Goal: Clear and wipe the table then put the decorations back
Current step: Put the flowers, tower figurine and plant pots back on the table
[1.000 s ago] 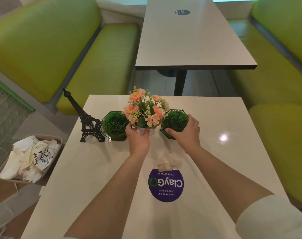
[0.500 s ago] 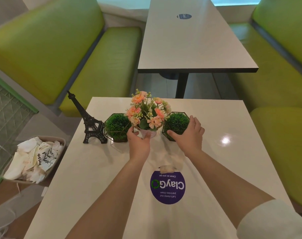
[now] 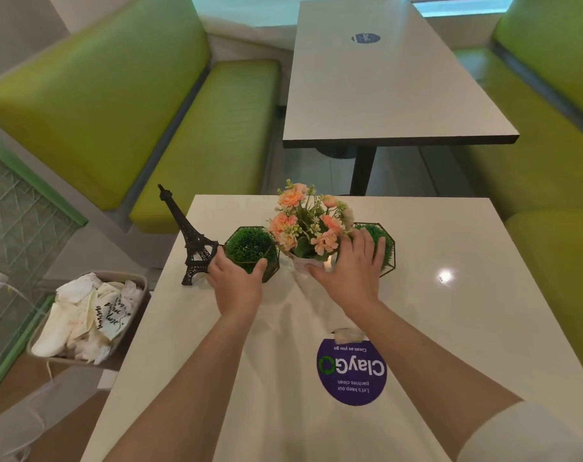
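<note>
On the white table (image 3: 450, 328) stand, in a row, a black Eiffel Tower model (image 3: 193, 241), a left green plant (image 3: 250, 248) in a hexagonal wire pot, a pot of pink flowers (image 3: 303, 225) and a right green plant (image 3: 387, 253). My left hand (image 3: 236, 285) grips the left green plant, thumb on its right front, fingers on its left side. My right hand (image 3: 353, 271) lies with spread fingers over the right green plant, its thumb touching the base of the flower pot.
A purple round sticker (image 3: 351, 371) lies near me, with a small white scrap (image 3: 348, 335) at its far edge. A bin of crumpled paper waste (image 3: 90, 315) stands left of the table. Green benches (image 3: 190, 145) flank it, and a second table (image 3: 383, 88) stands beyond.
My left hand left the flower pot and took hold of the left green plant. My right hand slid left from around the right green plant toward the flower pot.
</note>
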